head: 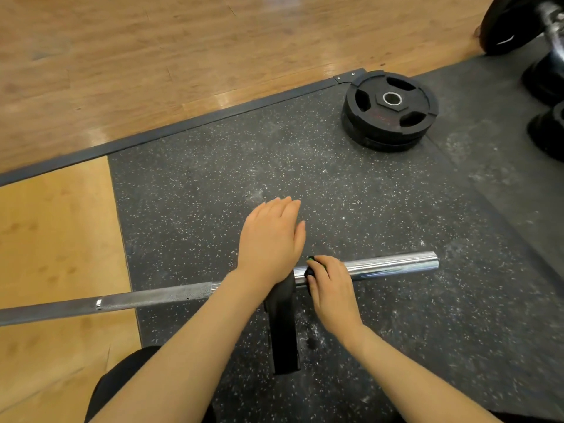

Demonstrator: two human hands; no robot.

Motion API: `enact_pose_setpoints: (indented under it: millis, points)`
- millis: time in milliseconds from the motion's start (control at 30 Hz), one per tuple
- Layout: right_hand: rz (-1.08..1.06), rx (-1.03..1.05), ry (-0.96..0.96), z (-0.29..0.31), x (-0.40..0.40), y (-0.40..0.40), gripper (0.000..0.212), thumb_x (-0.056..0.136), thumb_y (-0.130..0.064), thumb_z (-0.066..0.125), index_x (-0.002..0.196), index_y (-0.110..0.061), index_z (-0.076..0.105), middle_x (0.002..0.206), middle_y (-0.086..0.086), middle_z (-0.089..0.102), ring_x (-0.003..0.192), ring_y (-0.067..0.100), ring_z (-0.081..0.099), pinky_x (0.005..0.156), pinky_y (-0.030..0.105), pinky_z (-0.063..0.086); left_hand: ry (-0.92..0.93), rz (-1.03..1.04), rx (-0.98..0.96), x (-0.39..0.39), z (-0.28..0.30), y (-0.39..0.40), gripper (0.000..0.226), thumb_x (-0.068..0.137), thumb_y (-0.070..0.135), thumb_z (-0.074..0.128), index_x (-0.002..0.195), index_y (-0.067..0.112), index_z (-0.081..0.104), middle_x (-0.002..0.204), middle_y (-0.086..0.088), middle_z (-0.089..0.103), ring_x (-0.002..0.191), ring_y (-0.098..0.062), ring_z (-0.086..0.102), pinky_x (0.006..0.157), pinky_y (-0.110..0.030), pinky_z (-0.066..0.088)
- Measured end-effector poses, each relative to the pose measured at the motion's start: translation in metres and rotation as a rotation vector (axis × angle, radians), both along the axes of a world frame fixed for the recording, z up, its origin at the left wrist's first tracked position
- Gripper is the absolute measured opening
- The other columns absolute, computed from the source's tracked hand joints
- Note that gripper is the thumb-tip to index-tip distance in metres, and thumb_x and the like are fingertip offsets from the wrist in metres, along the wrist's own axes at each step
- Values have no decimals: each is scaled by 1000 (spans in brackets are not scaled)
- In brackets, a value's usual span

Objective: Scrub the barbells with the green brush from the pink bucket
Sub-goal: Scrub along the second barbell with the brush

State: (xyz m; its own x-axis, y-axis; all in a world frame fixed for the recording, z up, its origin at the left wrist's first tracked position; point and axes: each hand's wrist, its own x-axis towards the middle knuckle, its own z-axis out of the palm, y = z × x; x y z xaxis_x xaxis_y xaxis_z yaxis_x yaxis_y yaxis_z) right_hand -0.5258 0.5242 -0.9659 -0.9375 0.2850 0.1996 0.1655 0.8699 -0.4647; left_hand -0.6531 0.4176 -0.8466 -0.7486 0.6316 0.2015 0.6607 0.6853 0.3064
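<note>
The speckled rubber mat (305,166) filled the centre and right of the frame, bounded by wooden flooring (152,56) across the top and a lighter wooden platform (55,239) at the left; the barbell (152,296) lay across the lower middle, its knurled shaft running off the left edge and its polished sleeve (393,264) ending right of centre; a black plate (282,325) stood edge-on on the bar at centre, beneath the left wrist; a stack of black weight plates (389,111) lay flat at upper right, well apart from the bar, with further dark equipment at the right edge, too cropped to identify; the left hand (270,239) rested flat over the top of the upright plate, fingers straight and grasping nothing; the right hand (331,285) was curled upon the sleeve just beside the plate, gripping a small dark object with a green tip, judged to be the green brush (312,264), though mostly hidden; the pink bucket was not in view; the step in hand was judged to be scrubbing the sleeve at its inner end; to do it well, the left hand should hold the plate firm so the bar cannot roll, while the brush works along the sleeve in short strokes, pressed evenly, with attention to the junction at the plate where grime collects.
</note>
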Motion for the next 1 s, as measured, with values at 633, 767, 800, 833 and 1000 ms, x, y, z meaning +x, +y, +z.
enact_pose_setpoints:
  millis: [633,767,800,833,1000]
  points:
    - [171,105,-99,3,10,-4,35,95,-27,36,112,-11,62,103,1,60,95,23,55,105,42,35,14,-34,53,48,-9,-23,33,89,20,40,100,5,68,116,-10,65,113,-28,58,97,-37,44]
    - [59,120,-134,7,12,10,32,95,-28,34,92,-12,61,89,0,58,81,23,53,85,41,46,18,-35,39,49,-11,-23,33,89,19,40,99,4,68,115,-10,65,112,-29,58,97,-37,43]
    - [48,108,-138,8,11,8,31,95,-28,34,88,-12,60,86,1,57,79,23,51,77,38,45,20,-33,40,49,-11,-23,33,89,19,40,98,4,68,114,-11,65,112,-29,59,97,-37,44]
    - [50,91,-136,9,8,4,31,96,-27,34,85,-11,59,84,1,56,77,22,49,71,36,43,20,-30,42,49,-11,-23,34,89,19,39,98,4,69,114,-11,65,111,-29,59,97,-37,44]
    - [221,-4,-92,10,-1,-26,35,92,-19,34,102,-5,64,93,6,61,81,23,48,72,31,37,22,-6,42,50,-8,-22,36,89,20,38,96,5,70,113,-9,66,111,-27,60,96,-36,45]
